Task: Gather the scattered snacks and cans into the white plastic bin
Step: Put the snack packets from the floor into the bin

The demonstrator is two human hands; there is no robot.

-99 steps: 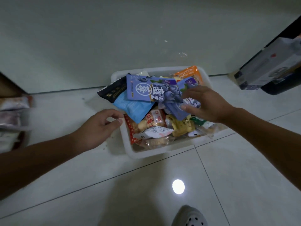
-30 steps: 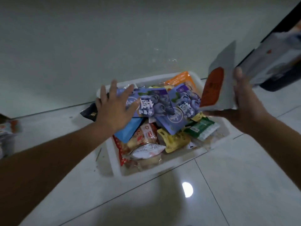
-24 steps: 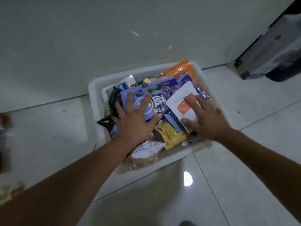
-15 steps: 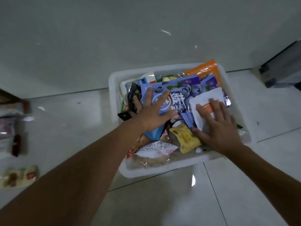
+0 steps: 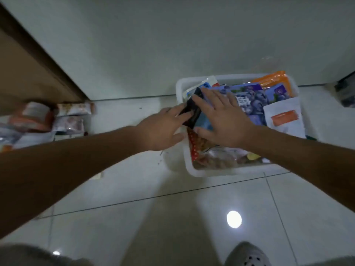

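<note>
**Heaped bin, 1 packet on the edge**

Both hands are down on the pile. My left hand (image 5: 163, 129) lies flat with straight fingers, its tips touching the black packet (image 5: 194, 120) that leans across the left rim of the white plastic bin (image 5: 211, 172). It holds nothing. My right hand (image 5: 224, 120) is spread wide, palm down, pressing on the blue and purple packs (image 5: 251, 100). Nothing is gripped there either.

The bin sits on the floor (image 5: 172, 217) against the wall, loaded above its rim. A white pouch (image 5: 284, 120) lies on top at the right.

Here's my worry: that black packet overhangs the rim, so if either hand lifts off carelessly, I reckon it slides out onto the tiles. Press too hard and the crisp bags underneath could burst or crush.

More loose snacks (image 5: 71, 118) wait on the floor at far left, well apart from the bin. With the stack this high, adding them risks a spill over the sides. I can't spot any cans from here.
</note>
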